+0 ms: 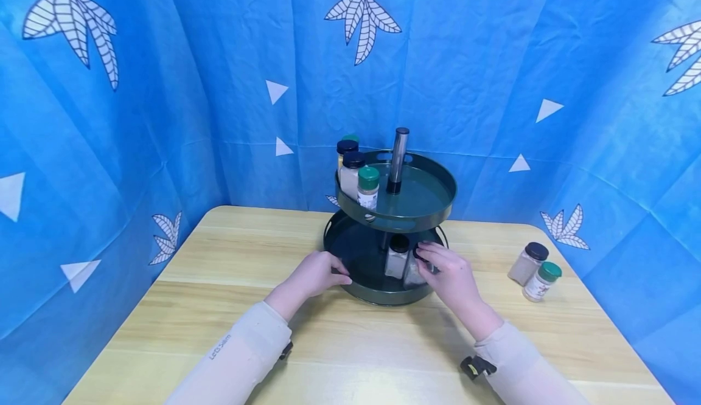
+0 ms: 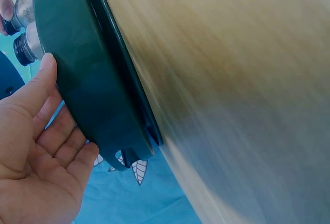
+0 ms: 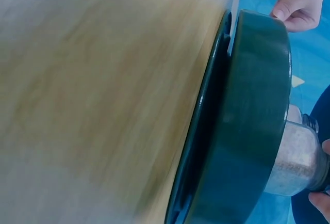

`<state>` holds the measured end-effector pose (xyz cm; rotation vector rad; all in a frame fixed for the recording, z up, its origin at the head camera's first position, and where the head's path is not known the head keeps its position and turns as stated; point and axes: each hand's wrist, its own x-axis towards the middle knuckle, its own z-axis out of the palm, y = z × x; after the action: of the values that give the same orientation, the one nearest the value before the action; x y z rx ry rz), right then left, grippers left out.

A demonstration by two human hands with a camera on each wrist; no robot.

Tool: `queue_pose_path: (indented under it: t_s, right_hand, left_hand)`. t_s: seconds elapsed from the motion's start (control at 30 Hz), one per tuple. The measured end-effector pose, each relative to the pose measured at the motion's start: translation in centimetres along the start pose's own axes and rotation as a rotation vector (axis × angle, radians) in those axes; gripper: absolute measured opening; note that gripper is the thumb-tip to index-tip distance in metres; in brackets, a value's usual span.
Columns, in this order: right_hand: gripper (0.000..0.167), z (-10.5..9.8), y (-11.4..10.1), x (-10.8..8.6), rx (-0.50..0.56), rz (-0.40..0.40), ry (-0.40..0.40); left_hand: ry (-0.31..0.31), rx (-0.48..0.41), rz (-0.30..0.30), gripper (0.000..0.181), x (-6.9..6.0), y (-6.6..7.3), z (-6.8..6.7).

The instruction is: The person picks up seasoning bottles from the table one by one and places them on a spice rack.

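Observation:
A dark green two-tier round tray (image 1: 386, 297) stands on the table. At its front left, my left hand (image 1: 320, 274) holds the lower tier's rim, with the thumb on the edge in the left wrist view. My right hand (image 1: 451, 274) pinches the black cap of a clear spice jar (image 1: 414, 273) inside the lower tier at the right. Its pale contents show in the right wrist view, where the jar (image 3: 294, 162) leans over the wall (image 3: 258, 95). Another black-capped spice jar (image 1: 397, 259) stands just left of it.
The upper tier (image 1: 421, 222) carries several spice jars at its left, among them a green-capped one (image 1: 368, 189). A metal post (image 1: 399, 159) rises from its middle. Right on the table (image 1: 230, 259) stand a black-capped jar (image 1: 527, 265) and a green-capped jar (image 1: 540, 283). Blue curtain (image 1: 465, 89) surrounds the table.

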<state>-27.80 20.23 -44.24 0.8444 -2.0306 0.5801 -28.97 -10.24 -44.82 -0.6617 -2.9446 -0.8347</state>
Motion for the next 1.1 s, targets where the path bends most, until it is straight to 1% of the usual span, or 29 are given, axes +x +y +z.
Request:
queue_pose_path:
  t_s: [0.2, 0.47, 0.73, 0.9, 1.1]
  right_hand:
    - [0.027, -0.2, -0.1, 0.1, -0.018, 0.004, -0.024]
    - [0.024, -0.6, -0.5, 0.5, -0.017, 0.053, -0.097]
    - [0.024, -0.8, -0.8, 0.5, -0.022, 0.081, -0.124]
    - [0.022, -1.1, -0.9, 0.5, -0.031, 0.095, -0.141]
    - [0.019, -1.8, -1.0, 0.6, -0.029, 0.133, -0.157]
  left_hand:
    - [0.009, 0.0, 0.013, 0.01, 0.0, 0.0, -0.1]
    - [0.008, -0.014, -0.017, 0.011, -0.1, 0.0, -0.1]
    - [0.001, -0.016, -0.016, 0.011, -0.1, -0.1, 0.1]
    - [-0.001, -0.013, -0.001, 0.011, -0.2, -0.1, 0.1]
    - [0.0, -0.012, -0.011, 0.01, -0.1, 0.0, 0.0]
